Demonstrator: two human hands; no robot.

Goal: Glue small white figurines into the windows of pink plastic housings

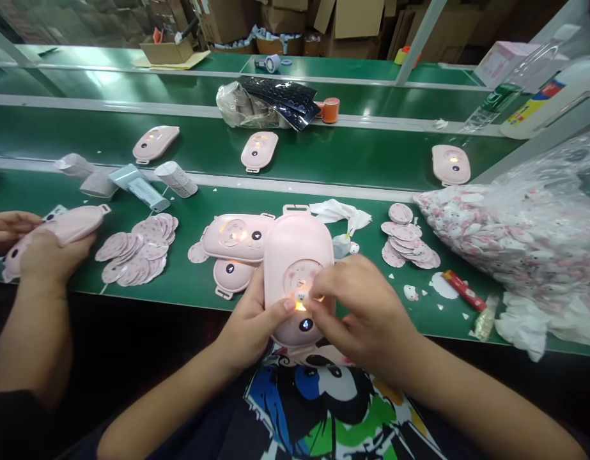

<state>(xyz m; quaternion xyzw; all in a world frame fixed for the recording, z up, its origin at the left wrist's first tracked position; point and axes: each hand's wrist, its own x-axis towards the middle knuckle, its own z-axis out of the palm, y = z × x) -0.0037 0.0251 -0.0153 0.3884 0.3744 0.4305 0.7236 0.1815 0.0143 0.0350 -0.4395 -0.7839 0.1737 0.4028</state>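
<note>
My left hand point(249, 319) grips a pink rounded plastic device point(299, 246) by its left side, thumb on the front. The device stands tilted up towards me, its strap loop at the top and a lit "4" on a small dark display point(306, 325) below. In its round recess, near a yellow glow, shows a small white piece point(301, 296) with a face. My right hand point(359, 303) is closed, thumb and forefinger pinched beside that piece; what lies between the fingertips is hidden. Two similar devices, one point(237, 235) partly over another point(231, 271), lie just left, both lit.
Round printed discs lie in a left pile point(139, 252) and a right pile point(407, 239). A large clear bag point(525, 217) of small printed pieces fills the right. Three devices point(259, 152) sit on the green belt point(347, 150). At left, another person's hands point(55, 249) hold a device.
</note>
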